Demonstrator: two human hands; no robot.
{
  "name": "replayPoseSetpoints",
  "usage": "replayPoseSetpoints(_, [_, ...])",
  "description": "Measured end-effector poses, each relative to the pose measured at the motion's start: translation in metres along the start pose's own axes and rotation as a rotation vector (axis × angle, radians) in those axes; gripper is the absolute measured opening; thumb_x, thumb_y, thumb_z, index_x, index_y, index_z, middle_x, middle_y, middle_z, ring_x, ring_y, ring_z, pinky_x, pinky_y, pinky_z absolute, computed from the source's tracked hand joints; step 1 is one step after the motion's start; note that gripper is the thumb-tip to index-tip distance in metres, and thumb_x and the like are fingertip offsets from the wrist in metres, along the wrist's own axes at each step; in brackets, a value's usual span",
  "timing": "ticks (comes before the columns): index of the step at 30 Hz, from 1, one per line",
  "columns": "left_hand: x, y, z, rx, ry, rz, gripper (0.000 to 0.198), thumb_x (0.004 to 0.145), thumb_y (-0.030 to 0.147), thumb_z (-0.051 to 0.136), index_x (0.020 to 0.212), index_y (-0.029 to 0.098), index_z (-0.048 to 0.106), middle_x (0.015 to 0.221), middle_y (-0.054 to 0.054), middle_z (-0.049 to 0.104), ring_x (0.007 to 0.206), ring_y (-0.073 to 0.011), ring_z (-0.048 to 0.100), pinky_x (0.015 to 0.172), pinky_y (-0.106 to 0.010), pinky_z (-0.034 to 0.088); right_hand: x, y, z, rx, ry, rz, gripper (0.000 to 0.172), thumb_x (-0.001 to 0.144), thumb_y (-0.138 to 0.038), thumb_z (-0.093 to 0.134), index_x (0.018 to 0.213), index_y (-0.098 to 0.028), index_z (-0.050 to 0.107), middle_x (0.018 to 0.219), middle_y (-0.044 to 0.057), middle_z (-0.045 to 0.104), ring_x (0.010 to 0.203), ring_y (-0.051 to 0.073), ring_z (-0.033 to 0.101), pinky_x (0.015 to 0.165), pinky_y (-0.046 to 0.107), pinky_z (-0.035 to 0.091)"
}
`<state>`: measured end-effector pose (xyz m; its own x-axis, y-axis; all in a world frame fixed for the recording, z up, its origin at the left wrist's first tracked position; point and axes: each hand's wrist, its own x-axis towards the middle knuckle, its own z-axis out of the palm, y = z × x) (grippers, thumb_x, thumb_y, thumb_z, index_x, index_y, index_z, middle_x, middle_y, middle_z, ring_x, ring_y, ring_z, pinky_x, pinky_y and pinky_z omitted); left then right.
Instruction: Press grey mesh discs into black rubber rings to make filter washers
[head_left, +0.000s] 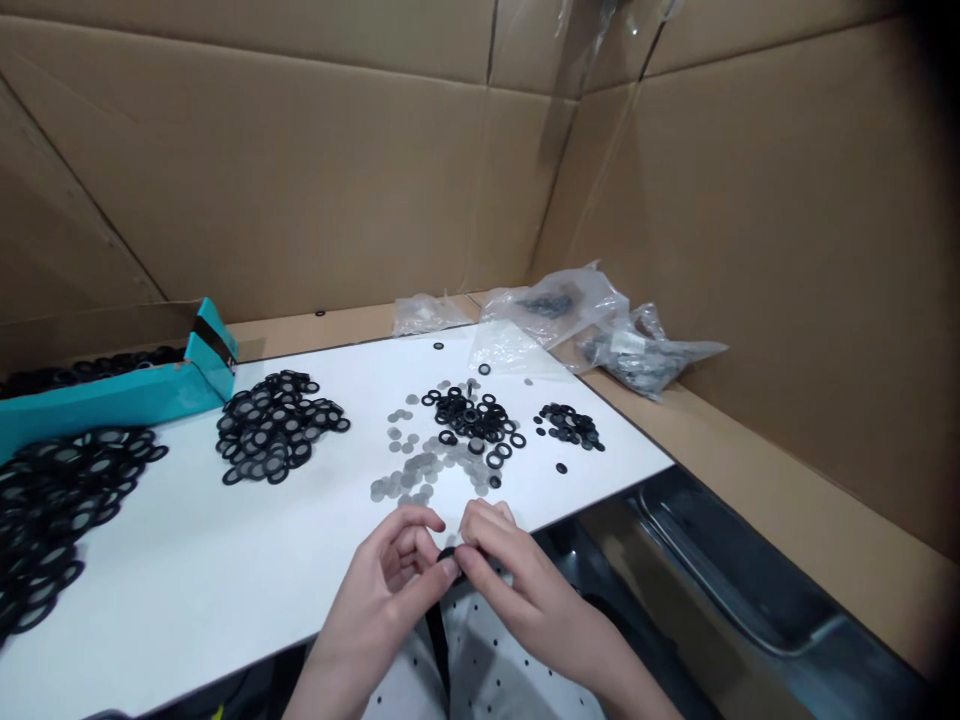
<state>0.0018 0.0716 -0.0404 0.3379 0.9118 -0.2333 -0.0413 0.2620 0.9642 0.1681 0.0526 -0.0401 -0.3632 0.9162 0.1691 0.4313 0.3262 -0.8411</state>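
Note:
At the table's front edge, my left hand (pixel 382 590) pinches a small black ring (pixel 447 552) between thumb and curled fingers. My right hand (pixel 521 575) meets it from the other side, its thumb and fingertips closed on the same ring; the fingers hide much of the piece. Just beyond my hands lie thin grey translucent discs (pixel 420 470), scattered and overlapping. Behind them is a loose heap of black rings (pixel 472 415). Smaller black round pieces (pixel 571 425) form a heap to the right.
On the white tabletop (pixel 187 560), two heaps of black rings with grey centres, a middle one (pixel 274 425) and a larger one (pixel 67 500), lie left. A turquoise box (pixel 127 390) holds more. Clear plastic bags (pixel 555 300) lie behind, near cardboard walls (pixel 300 170).

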Motion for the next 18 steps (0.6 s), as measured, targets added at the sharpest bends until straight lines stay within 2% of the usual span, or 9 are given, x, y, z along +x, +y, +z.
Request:
replayPoseSetpoints(4, [0.003, 0.001, 0.006, 0.067, -0.008, -0.003, 0.029, 0.068, 0.036, 0.073, 0.086, 0.020, 0.057, 0.065, 0.003, 0.051, 0.065, -0.0127, 0.049, 0.062, -0.022, 0.041, -0.005, 0.003, -0.007, 0.030, 0.059, -0.015, 0.025, 0.098, -0.027, 0.033, 0.074, -0.021, 0.039, 0.080, 0.001, 0.045, 0.080, 0.015, 0.045, 0.084, 0.030, 0.037])
replayPoseSetpoints(8, [0.006, 0.004, 0.012, 0.037, 0.013, 0.032, 0.032, 0.065, 0.036, 0.075, 0.085, 0.020, 0.055, 0.064, 0.003, 0.053, 0.063, -0.0121, 0.049, 0.062, -0.022, 0.042, -0.006, 0.005, -0.010, 0.025, 0.077, 0.001, 0.025, 0.098, -0.027, 0.034, 0.074, -0.021, 0.038, 0.078, -0.001, 0.042, 0.077, 0.014, 0.043, 0.082, 0.029, 0.035])
replayPoseSetpoints(12, [0.008, 0.008, 0.015, 0.007, 0.010, -0.016, 0.039, 0.061, 0.036, 0.078, 0.088, 0.019, 0.055, 0.065, 0.003, 0.055, 0.063, -0.0121, 0.050, 0.063, -0.022, 0.043, -0.006, 0.004, -0.010, 0.028, 0.104, 0.038, 0.028, 0.098, -0.028, 0.034, 0.072, -0.021, 0.033, 0.074, -0.003, 0.039, 0.075, 0.013, 0.042, 0.082, 0.028, 0.033])
replayPoseSetpoints(18, [0.009, 0.009, 0.020, 0.007, 0.135, 0.047, 0.036, 0.061, 0.034, 0.078, 0.084, 0.018, 0.055, 0.061, 0.005, 0.054, 0.061, -0.0107, 0.049, 0.064, -0.021, 0.042, -0.007, -0.001, -0.007, -0.053, 0.137, 0.054, 0.027, 0.099, -0.028, 0.032, 0.073, -0.021, 0.032, 0.077, -0.002, 0.041, 0.076, 0.014, 0.041, 0.080, 0.029, 0.032])
